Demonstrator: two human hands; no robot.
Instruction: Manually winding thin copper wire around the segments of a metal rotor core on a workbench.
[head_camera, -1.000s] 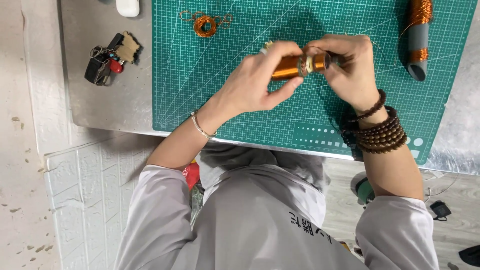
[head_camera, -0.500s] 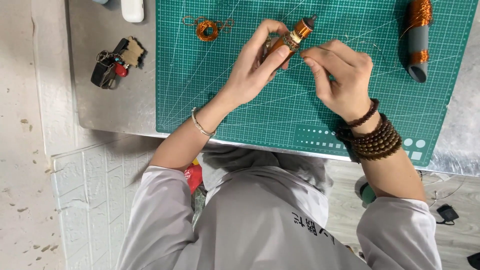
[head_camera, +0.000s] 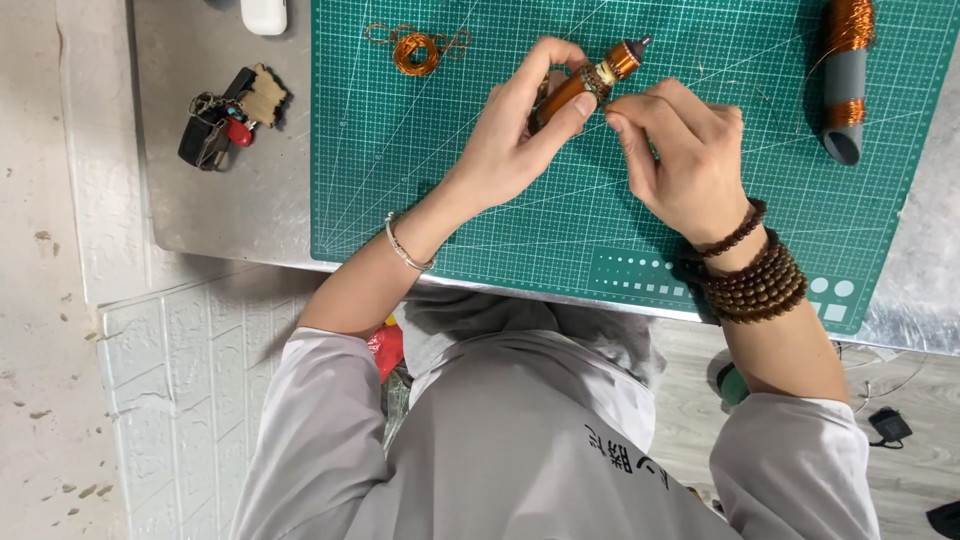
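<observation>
My left hand (head_camera: 520, 130) grips a small cylinder wound with copper wire (head_camera: 590, 80), tilted with its tip toward the upper right, over a green cutting mat (head_camera: 480, 220). My right hand (head_camera: 680, 160) pinches at the cylinder's middle with thumb and forefinger, touching it near a pale band. Brown bead bracelets circle my right wrist, and a thin silver bangle circles my left.
A loose coil of copper wire (head_camera: 415, 50) lies on the mat at upper left. A grey tube wound with copper wire (head_camera: 845, 80) lies at upper right. A bunch of keys (head_camera: 225, 120) and a white object (head_camera: 264, 14) sit on the grey metal table (head_camera: 220, 210).
The cylinder has tilted from nearly level to pointing up-right. My left hand shifted its grip along it, and my right hand moved from the cylinder's end to its middle.
</observation>
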